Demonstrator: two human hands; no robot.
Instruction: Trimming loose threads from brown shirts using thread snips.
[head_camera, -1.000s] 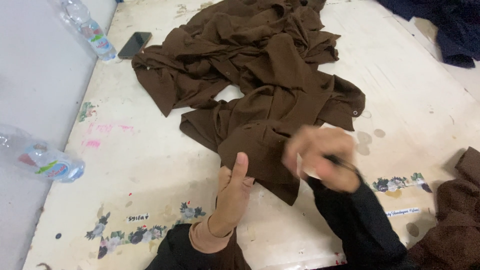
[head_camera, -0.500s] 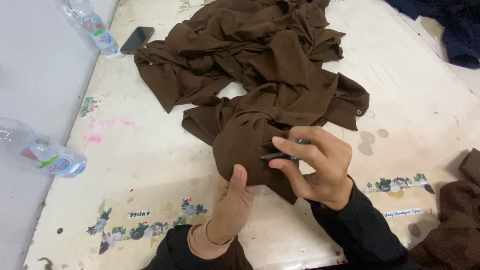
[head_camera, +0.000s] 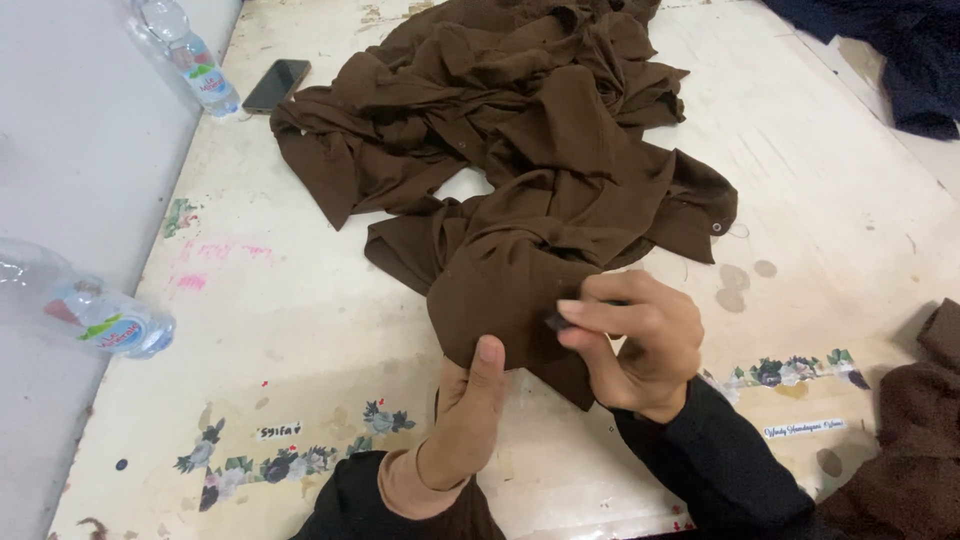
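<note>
A dark-screened phone lies at the tabletop's far left beside a clear bottle with a coloured label, another labelled bottle lying off its left edge.

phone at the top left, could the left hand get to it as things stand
Probably not right away: the left hand grips the brown garment, and the phone lies across the table beyond it, though nothing covers it.

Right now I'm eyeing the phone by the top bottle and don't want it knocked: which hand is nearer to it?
Left. The left hand grips the brown garment well below the phone; the right hand is farther right.
</note>
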